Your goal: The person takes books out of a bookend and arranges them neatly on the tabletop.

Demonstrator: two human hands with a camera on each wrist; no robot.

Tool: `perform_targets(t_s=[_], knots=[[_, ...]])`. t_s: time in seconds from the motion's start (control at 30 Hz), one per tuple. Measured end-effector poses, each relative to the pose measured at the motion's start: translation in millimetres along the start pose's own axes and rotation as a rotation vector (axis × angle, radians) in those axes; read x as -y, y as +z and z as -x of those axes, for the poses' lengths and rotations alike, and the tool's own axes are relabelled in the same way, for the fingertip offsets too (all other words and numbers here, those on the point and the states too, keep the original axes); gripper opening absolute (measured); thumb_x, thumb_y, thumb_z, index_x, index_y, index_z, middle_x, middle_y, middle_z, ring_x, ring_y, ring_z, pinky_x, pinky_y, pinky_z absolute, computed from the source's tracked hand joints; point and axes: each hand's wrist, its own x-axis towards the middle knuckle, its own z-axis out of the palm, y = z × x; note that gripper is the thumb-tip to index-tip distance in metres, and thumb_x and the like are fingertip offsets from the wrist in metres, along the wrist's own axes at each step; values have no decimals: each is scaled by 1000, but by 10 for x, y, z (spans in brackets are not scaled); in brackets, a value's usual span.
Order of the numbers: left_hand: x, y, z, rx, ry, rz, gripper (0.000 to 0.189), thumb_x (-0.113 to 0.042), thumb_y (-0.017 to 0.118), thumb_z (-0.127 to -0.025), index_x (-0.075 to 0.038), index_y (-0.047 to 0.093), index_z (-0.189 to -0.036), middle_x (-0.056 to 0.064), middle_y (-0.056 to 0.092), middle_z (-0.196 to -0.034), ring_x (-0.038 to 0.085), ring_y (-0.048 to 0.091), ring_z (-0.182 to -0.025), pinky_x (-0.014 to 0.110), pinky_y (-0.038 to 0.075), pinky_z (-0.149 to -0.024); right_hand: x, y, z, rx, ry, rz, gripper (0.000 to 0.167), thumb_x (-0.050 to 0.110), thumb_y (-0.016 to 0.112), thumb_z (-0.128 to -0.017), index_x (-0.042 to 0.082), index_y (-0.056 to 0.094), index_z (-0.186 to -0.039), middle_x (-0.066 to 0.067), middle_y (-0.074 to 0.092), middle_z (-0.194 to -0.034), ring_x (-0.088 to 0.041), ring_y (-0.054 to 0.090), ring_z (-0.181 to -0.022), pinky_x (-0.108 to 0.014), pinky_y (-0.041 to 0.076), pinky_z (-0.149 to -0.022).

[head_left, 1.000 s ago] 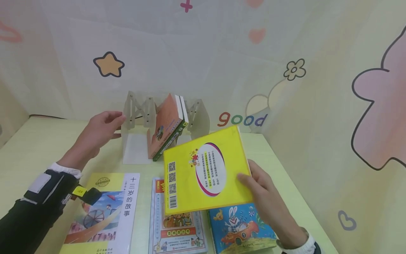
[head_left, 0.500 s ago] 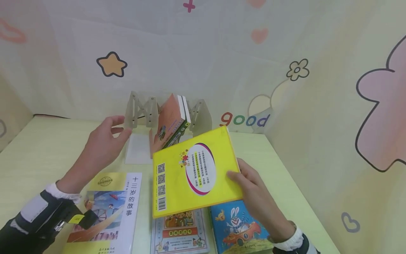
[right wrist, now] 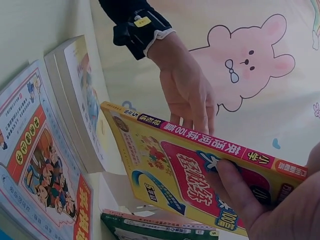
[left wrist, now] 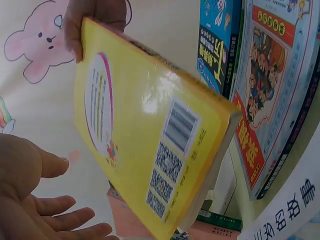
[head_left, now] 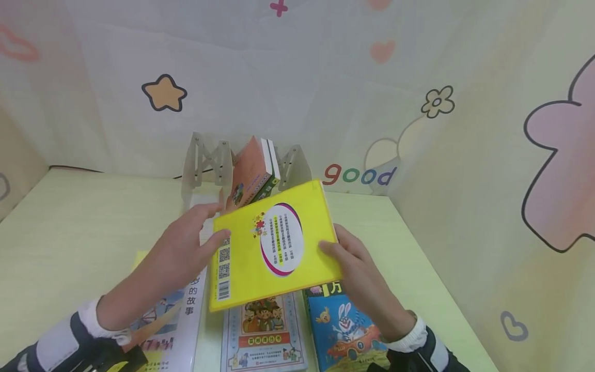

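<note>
My right hand (head_left: pixel 367 281) grips the right edge of a yellow paperback book (head_left: pixel 246 258), thumb on its back cover, fingers behind. The book is tilted above the table, with barcodes along its left edge; the right wrist view shows its colourful front cover (right wrist: pixel 152 160). My left hand (head_left: pixel 178 253) is at the book's left edge, and its thumb overlaps the book in the head view. In the left wrist view the left hand (left wrist: pixel 35 190) has its fingers spread and a gap to the book. Behind stands an off-white expandable bookend (head_left: pixel 188 170) holding leaning books (head_left: pixel 253 170).
Books lie along the front of the table (head_left: pixel 93 222): a white-spined book (head_left: pixel 190 320) at left under my left arm, a pale blue-bordered book (head_left: pixel 265 341) in the middle, and a blue rabbit book (head_left: pixel 346 336) at right. A patterned cloth wall (head_left: pixel 297 93) rises behind.
My left hand has left the bookend's left side and moved right and down to the yellow book's left edge. The right hand has carried the book slightly left.
</note>
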Motion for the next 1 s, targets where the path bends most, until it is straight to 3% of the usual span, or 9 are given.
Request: perform_targets(t_s=[0.1,0.17,0.3,0.47,0.83,1.0], knots=[[-60,80,81,32,29,-9,59,-27,66,-103,-11,42,-155,12,47,-152,28,61,-108,42,59,-88,-5,29,-31,-4,-1,19,41,24,45,-110,10,42,-148,-21,61,-125,-33,69,-98,-34,59,-83],[-94,131,134,41,59,-31,59,-30,68,-102,-11,45,-153,9,49,-150,27,57,-115,46,56,-96,-10,48,-49,-1,-2,21,41,24,45,-110,10,42,-148,-20,61,-125,-33,69,-99,-36,59,-85],[-126,249,220,38,150,-79,59,-31,73,-99,-10,49,-149,7,54,-146,27,55,-125,50,51,-103,-6,90,-91,5,-9,9,40,24,45,-110,10,43,-148,-20,60,-125,-34,68,-102,-39,58,-90],[-124,378,291,18,246,-170,69,-37,79,-93,-10,50,-150,7,49,-154,31,49,-138,52,49,-107,20,141,-142,-2,-17,7,39,23,46,-110,11,45,-147,-19,61,-124,-35,67,-102,-41,56,-91],[-110,516,298,-3,273,-200,80,-41,85,-86,-9,50,-150,10,37,-162,35,48,-137,52,51,-104,73,229,-215,45,-13,-65,42,20,44,-110,10,39,-151,-19,57,-132,-33,66,-109,-41,55,-99],[-91,569,293,-42,300,-261,87,-29,91,-81,-8,46,-153,10,38,-160,35,48,-137,52,50,-106,99,262,-214,56,-7,-94,45,20,44,-109,9,37,-152,-19,55,-135,-32,65,-111,-40,54,-101]])
